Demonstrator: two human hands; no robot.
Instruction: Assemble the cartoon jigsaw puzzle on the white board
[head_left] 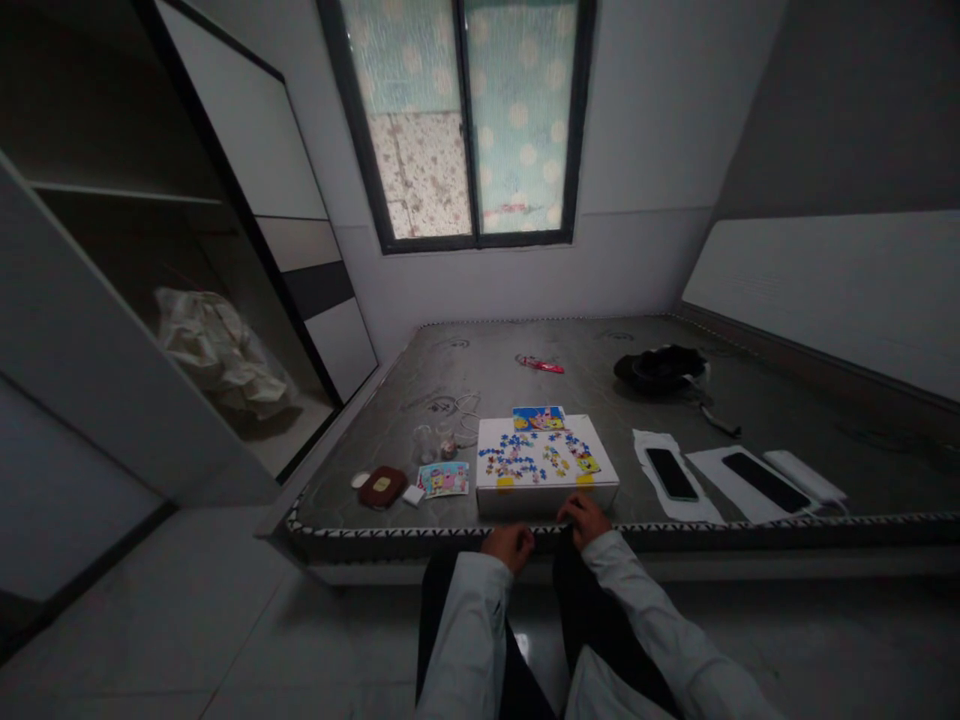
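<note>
A white cardboard box (pixel 547 503) lies flat near the mattress edge, with yellow tape on its front. Several loose blue and yellow jigsaw pieces (pixel 517 457) are spread on its lid, and a joined corner patch (pixel 587 462) lies at the right. Behind them is a bright cartoon picture card (pixel 538 418). My right hand (pixel 585 518) is at the box's front edge, fingers curled; whatever they may hold is too small to tell. My left hand (pixel 510 546) hangs by the mattress edge in front of the box, loosely closed, with nothing visible in it.
Left of the box lie a cartoon card (pixel 444 479), a brown case (pixel 382 487) and a small white block (pixel 413 495). To the right are a phone (pixel 671 474), a dark slab (pixel 765 483) and a white bar (pixel 804 476). A black cap (pixel 661 369) sits further back.
</note>
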